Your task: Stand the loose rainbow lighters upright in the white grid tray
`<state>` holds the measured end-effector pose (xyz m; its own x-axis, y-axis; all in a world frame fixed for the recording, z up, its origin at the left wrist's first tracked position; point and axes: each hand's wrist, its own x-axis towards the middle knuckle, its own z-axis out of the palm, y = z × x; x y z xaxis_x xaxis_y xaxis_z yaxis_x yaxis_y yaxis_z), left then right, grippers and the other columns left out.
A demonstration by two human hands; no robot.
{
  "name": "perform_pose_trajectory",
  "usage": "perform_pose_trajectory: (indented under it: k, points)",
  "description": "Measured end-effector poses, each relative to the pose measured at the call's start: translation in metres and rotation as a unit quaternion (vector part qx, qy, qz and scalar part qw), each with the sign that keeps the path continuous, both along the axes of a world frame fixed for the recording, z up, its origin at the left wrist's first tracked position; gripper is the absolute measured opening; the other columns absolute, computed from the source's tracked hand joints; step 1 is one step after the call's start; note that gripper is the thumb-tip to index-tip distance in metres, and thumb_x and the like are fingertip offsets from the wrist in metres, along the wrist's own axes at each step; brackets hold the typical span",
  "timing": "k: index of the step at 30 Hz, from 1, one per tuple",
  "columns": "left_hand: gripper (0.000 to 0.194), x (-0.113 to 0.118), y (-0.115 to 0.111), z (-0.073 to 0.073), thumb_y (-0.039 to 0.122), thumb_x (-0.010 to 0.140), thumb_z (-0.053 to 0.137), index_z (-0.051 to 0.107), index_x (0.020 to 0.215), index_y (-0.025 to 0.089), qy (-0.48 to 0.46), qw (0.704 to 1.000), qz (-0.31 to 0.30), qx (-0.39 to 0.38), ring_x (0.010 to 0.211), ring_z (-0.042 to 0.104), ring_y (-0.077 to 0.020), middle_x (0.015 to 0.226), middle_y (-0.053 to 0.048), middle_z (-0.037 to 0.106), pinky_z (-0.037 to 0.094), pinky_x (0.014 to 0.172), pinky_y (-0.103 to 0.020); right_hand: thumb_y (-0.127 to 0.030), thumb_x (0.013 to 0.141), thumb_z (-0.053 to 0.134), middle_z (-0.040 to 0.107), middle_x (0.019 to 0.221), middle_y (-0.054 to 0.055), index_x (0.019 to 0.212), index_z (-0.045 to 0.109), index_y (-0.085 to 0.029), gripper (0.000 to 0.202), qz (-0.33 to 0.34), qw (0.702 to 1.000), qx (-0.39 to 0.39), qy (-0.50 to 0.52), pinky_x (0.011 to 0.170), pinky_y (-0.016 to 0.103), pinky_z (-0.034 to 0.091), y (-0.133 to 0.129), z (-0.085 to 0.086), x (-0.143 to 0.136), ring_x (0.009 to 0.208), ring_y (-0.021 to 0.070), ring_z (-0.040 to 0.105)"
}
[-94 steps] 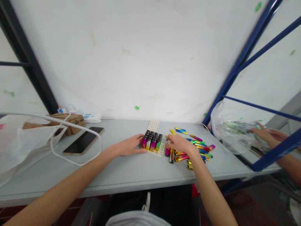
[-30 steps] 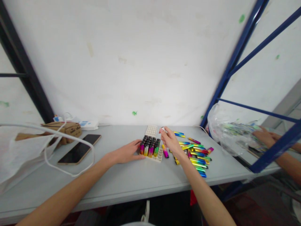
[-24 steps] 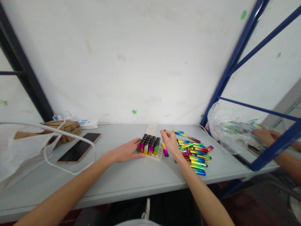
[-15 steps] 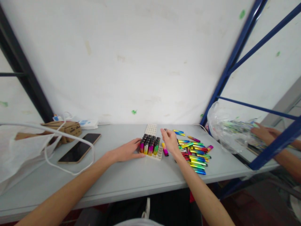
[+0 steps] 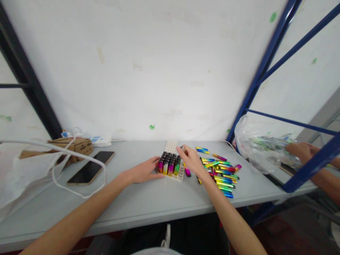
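Observation:
Several shiny multicoloured lighters with black tops stand upright in rows in a white tray with round holes. My left hand rests at the left side of these rows, thumb and fingers apart around their edge, touching the lighters. Over the tray's right part is my right hand, its fingers pinched on a lighter of which only the dark top shows. To the right, a loose pile of lighters lies on the grey table. One pink and yellow lighter lies beside the tray.
Behind the tray is another white holed piece. A phone, a white cable, a cardboard box and white plastic lie left. At right are a blue frame, a clear bag and another person's hands.
My right hand has moved left, from beside the tray to above its right part, with the lighter between its fingers. My left hand has stayed against the rows.

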<state>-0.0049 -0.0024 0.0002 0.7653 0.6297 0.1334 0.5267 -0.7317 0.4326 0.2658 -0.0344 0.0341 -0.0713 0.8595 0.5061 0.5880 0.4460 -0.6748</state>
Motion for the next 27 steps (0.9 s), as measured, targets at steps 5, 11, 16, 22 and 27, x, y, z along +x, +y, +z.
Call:
perform_pose_trajectory:
  k: [5, 11, 16, 22, 27]
  points:
    - [0.061, 0.0, 0.002, -0.002, 0.063, 0.103, 0.066, 0.062, 0.147, 0.02, -0.01, 1.0, 0.002, 0.003, 0.152, 0.053, -0.0336, 0.163, -0.014, 0.055, 0.035, 0.133, -0.041, -0.045, 0.115, 0.044, 0.064, 0.079, -0.002, 0.092, 0.055, -0.024, 0.032, 0.087, 0.987, -0.016, -0.133, 0.072, 0.03, 0.039, -0.025, 0.033, 0.015, 0.073, 0.0184, 0.059]
    - [0.058, -0.001, 0.002, -0.003, 0.065, 0.104, 0.064, 0.065, 0.143, 0.022, -0.017, 1.0, -0.005, 0.008, 0.148, 0.057, -0.0328, 0.16, -0.012, 0.057, 0.039, 0.13, -0.042, -0.037, 0.113, 0.06, 0.07, 0.106, 0.007, 0.107, 0.074, -0.02, 0.023, 0.166, 0.956, 0.014, -0.242, 0.093, 0.032, 0.048, -0.044, 0.05, 0.023, 0.099, 0.0217, 0.066]
    - [0.056, -0.001, 0.002, -0.003, 0.061, 0.104, 0.065, 0.064, 0.144, 0.022, -0.013, 1.0, -0.008, 0.009, 0.148, 0.056, -0.0326, 0.16, -0.013, 0.058, 0.039, 0.131, -0.043, -0.035, 0.11, 0.065, 0.067, 0.092, 0.005, 0.095, 0.076, -0.018, 0.025, 0.153, 0.957, -0.003, -0.246, 0.081, 0.03, 0.047, -0.04, 0.049, 0.016, 0.085, 0.0197, 0.064]
    - [0.057, -0.001, 0.003, -0.005, 0.062, 0.101, 0.068, 0.065, 0.141, 0.021, -0.011, 1.0, 0.007, 0.001, 0.146, 0.059, -0.0345, 0.159, -0.014, 0.058, 0.041, 0.129, -0.043, -0.024, 0.105, 0.072, 0.071, 0.079, -0.002, 0.108, 0.071, -0.019, 0.006, 0.18, 0.958, -0.075, -0.21, 0.072, 0.028, 0.045, -0.036, 0.042, 0.014, 0.073, 0.0175, 0.066]
    - [0.057, -0.001, 0.002, -0.004, 0.063, 0.102, 0.065, 0.064, 0.14, 0.021, -0.008, 1.0, 0.007, 0.009, 0.146, 0.058, -0.0337, 0.16, -0.013, 0.057, 0.042, 0.128, -0.042, -0.024, 0.102, 0.076, 0.072, 0.079, -0.003, 0.11, 0.065, -0.02, 0.014, 0.176, 0.956, -0.082, -0.218, 0.073, 0.029, 0.047, -0.032, 0.034, 0.014, 0.073, 0.018, 0.067]
